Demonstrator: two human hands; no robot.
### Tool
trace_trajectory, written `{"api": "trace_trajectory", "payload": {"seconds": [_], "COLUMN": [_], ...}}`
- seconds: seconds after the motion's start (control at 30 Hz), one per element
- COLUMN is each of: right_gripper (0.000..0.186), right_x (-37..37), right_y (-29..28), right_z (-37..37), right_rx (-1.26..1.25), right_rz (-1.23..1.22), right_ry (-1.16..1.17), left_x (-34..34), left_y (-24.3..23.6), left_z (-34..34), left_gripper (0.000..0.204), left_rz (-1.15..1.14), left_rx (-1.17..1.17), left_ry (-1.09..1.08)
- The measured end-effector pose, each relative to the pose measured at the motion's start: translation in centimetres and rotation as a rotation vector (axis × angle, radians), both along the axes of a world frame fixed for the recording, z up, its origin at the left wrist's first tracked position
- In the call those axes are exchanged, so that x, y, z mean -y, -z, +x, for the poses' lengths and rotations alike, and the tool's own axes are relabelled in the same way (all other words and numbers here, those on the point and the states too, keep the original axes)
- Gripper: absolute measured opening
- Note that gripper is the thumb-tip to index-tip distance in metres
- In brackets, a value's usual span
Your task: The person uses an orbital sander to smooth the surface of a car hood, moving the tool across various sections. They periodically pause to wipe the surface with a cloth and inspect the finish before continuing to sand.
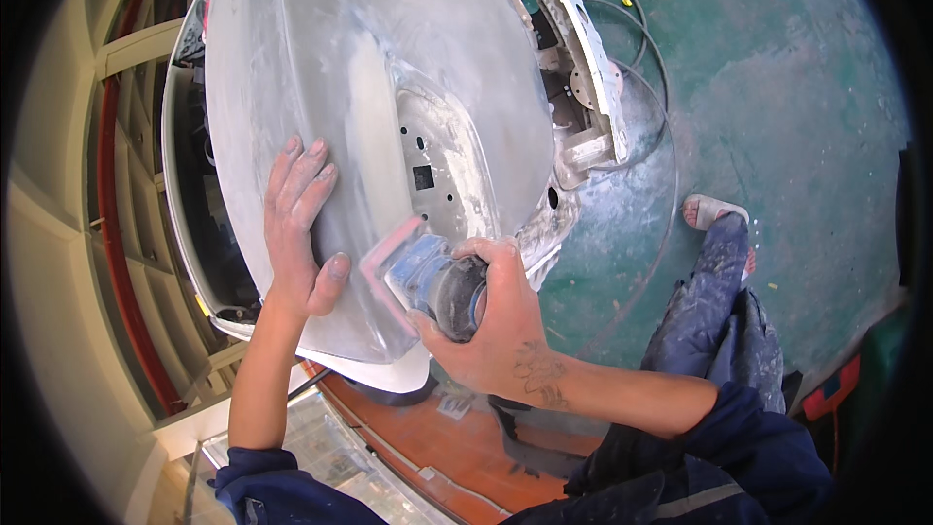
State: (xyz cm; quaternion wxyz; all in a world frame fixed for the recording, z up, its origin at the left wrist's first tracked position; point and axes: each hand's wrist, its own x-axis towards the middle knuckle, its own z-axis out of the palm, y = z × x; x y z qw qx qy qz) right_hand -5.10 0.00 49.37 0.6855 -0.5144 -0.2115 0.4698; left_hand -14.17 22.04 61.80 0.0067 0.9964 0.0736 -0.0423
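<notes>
A blue and black hand-held sander [418,275] is gripped in my right hand [494,329], fingers wrapped round its dark top. Its pad meets the grey, dusty car body panel [457,29] close to a pinkish edge [379,277] at the panel's near end. My left hand [299,224] lies on the same panel to the left of the sander, fingers stretched out and holding nothing. Beyond the sander is a recess [442,146] with small holes and a square cut-out. The sander's underside is hidden.
A dark hose [671,126] curves over the green floor [797,87] to the right. Exposed bodywork [583,87] borders the panel there. At left run a red pipe [109,204] and cream beams [146,49]. My dusty trouser leg [705,297] and sandal [717,209] show at right.
</notes>
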Motion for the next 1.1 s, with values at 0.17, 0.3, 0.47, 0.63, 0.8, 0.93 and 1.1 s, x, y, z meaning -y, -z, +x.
{"api": "trace_trajectory", "payload": {"seconds": [0.17,0.3,0.47,0.63,0.8,0.93,1.1], "right_gripper": [0.072,0.071,0.069,0.068,0.070,0.071,0.070], "right_x": [2.5,1.9,1.0,3.1,0.0,2.3,0.8], "right_y": [-0.2,0.0,0.3,0.7,0.6,0.2,0.5], "right_z": [-1.9,-1.3,-0.4,-1.4,-0.1,-1.2,-0.5], "right_rx": [-0.024,0.018,-0.021,-0.095,0.034,-0.021,0.078], "right_rz": [-0.028,0.023,-0.012,-0.014,0.043,0.020,0.048], "right_ry": [-0.080,-0.022,-0.068,-0.206,0.010,-0.130,0.006], "left_x": [0.3,0.1,0.0,0.1,0.0,0.2,0.1], "left_y": [-0.2,-0.2,0.1,-0.2,0.1,-0.3,-0.1], "left_z": [0.0,0.0,0.1,-0.2,0.0,0.0,-0.3], "left_gripper": [0.069,0.069,0.064,0.066,0.067,0.067,0.067], "left_rz": [-0.007,-0.009,0.010,0.009,0.013,0.027,0.030], "left_rx": [-0.052,-0.043,-0.019,-0.043,-0.035,-0.053,-0.052], "left_ry": [-0.038,-0.024,-0.011,-0.013,-0.003,-0.012,-0.007]}}
